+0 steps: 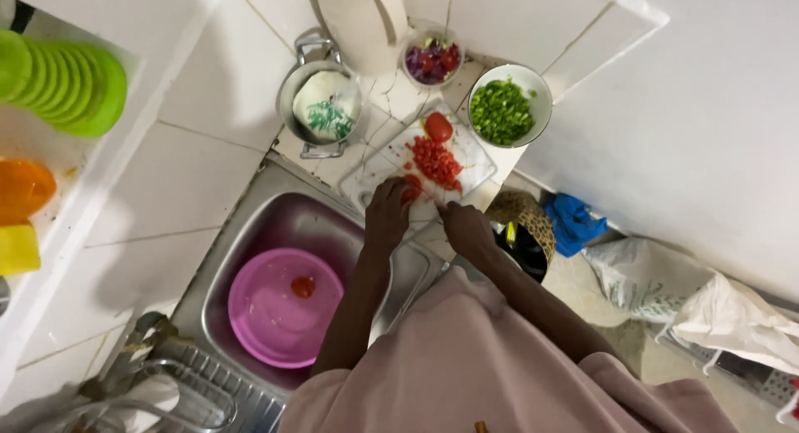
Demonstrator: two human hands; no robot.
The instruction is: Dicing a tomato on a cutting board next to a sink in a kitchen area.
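left hand (388, 210) clamps the tomato piece (411, 188), right hand (466, 227) grip unclear; fingers close, the blade could nick them on the chopping board (374, 171).

White tiled tabletop (183, 175), dark grout lines, some cracked tiles near the middle. Steel sink (275, 225) set into it, wire rack (191, 400) at the near left corner. White shelf (75, 192) on the left. Plain white wall (699, 142) on the right. Pale floor (657, 362) at its foot, with white sacks (699, 304) and a blue bag (574, 221) against it. Light is even and soft.
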